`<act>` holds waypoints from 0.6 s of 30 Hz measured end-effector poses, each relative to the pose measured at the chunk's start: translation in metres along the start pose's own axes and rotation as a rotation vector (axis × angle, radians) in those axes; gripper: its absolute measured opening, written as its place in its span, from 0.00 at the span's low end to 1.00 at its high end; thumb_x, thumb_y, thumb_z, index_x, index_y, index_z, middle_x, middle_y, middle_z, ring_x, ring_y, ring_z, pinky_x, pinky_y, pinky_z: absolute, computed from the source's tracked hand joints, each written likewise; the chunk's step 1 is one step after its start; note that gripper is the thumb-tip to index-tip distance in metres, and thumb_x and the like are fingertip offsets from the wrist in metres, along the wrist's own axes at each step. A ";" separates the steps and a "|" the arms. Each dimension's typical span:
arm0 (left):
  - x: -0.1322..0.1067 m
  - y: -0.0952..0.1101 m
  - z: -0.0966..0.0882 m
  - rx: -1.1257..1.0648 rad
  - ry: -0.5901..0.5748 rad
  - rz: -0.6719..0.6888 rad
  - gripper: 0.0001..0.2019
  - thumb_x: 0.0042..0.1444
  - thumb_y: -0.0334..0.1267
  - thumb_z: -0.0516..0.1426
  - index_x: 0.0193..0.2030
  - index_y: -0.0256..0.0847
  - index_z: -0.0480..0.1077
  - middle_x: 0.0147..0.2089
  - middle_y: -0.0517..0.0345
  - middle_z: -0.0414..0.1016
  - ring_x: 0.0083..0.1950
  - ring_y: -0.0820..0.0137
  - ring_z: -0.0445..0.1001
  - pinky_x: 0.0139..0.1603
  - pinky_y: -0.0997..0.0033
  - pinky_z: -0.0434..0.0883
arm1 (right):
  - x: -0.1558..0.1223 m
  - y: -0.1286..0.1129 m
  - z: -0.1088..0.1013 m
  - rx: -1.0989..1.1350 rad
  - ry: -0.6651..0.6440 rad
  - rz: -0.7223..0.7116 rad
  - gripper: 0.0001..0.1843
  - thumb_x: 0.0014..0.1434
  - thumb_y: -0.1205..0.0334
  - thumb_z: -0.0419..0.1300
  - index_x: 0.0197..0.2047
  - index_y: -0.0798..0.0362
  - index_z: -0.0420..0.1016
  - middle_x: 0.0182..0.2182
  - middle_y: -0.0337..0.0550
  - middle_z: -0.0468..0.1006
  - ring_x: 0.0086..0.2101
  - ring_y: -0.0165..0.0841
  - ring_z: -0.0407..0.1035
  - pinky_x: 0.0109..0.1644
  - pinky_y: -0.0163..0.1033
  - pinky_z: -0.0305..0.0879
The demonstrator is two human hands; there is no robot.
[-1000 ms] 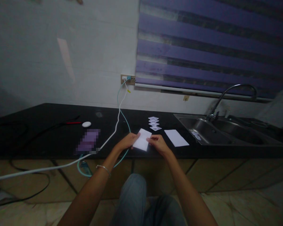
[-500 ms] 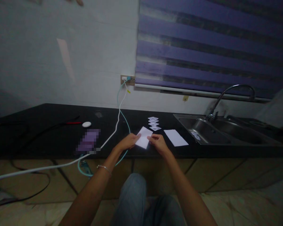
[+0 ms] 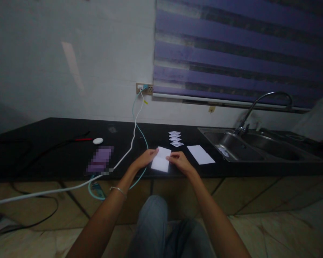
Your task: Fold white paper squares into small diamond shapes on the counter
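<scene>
A white sheet of paper (image 3: 160, 161) is held just above the front of a black countertop (image 3: 56, 154). My left hand (image 3: 145, 157) pinches its upper left edge, and my right hand (image 3: 179, 160) pinches its right edge. Both hands are closed on the sheet. Another flat white sheet (image 3: 200, 154) lies to the right on the counter. Behind the held sheet sit several small folded white paper pieces (image 3: 174, 138) in a row.
A steel sink (image 3: 247, 147) with a curved tap (image 3: 266, 102) is at the right. White and teal cables (image 3: 136, 125) run from a wall socket (image 3: 142, 87) across the counter. A round white object (image 3: 98, 141), a red pen (image 3: 83, 139) and a blurred purple item (image 3: 100, 159) lie at the left.
The paper has been turned from a tilted position to hang more squarely between my hands, and it sits a little lower and nearer the counter edge. The view shifted slightly downward.
</scene>
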State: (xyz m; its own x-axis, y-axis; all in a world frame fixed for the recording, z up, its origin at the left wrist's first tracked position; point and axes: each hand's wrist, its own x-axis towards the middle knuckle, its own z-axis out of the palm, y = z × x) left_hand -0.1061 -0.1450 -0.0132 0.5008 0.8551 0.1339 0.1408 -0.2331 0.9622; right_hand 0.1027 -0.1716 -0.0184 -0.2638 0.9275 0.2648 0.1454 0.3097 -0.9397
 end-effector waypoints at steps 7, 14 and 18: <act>0.000 0.002 0.003 0.047 -0.028 -0.028 0.27 0.55 0.59 0.52 0.29 0.32 0.72 0.23 0.57 0.72 0.23 0.73 0.67 0.23 0.75 0.61 | 0.000 -0.001 0.000 -0.017 -0.013 0.028 0.18 0.48 0.48 0.65 0.23 0.56 0.73 0.20 0.36 0.67 0.24 0.27 0.57 0.28 0.34 0.51; 0.001 -0.003 -0.001 0.054 0.031 -0.070 0.32 0.56 0.62 0.48 0.26 0.32 0.72 0.22 0.55 0.72 0.22 0.73 0.67 0.23 0.75 0.61 | 0.001 -0.001 0.000 -0.007 -0.024 0.012 0.18 0.48 0.50 0.66 0.21 0.57 0.71 0.19 0.35 0.65 0.23 0.26 0.56 0.28 0.34 0.49; 0.006 -0.008 -0.004 0.056 0.073 -0.042 0.30 0.56 0.61 0.49 0.26 0.32 0.72 0.21 0.56 0.71 0.23 0.72 0.67 0.23 0.75 0.61 | 0.002 0.000 0.000 -0.013 -0.039 -0.002 0.18 0.48 0.50 0.66 0.21 0.56 0.71 0.20 0.35 0.66 0.24 0.26 0.56 0.29 0.34 0.49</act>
State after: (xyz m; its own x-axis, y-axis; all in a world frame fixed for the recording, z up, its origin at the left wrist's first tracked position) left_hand -0.1075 -0.1365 -0.0195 0.4306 0.8955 0.1125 0.2088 -0.2201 0.9529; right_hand 0.1027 -0.1698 -0.0178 -0.3012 0.9180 0.2579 0.1574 0.3146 -0.9361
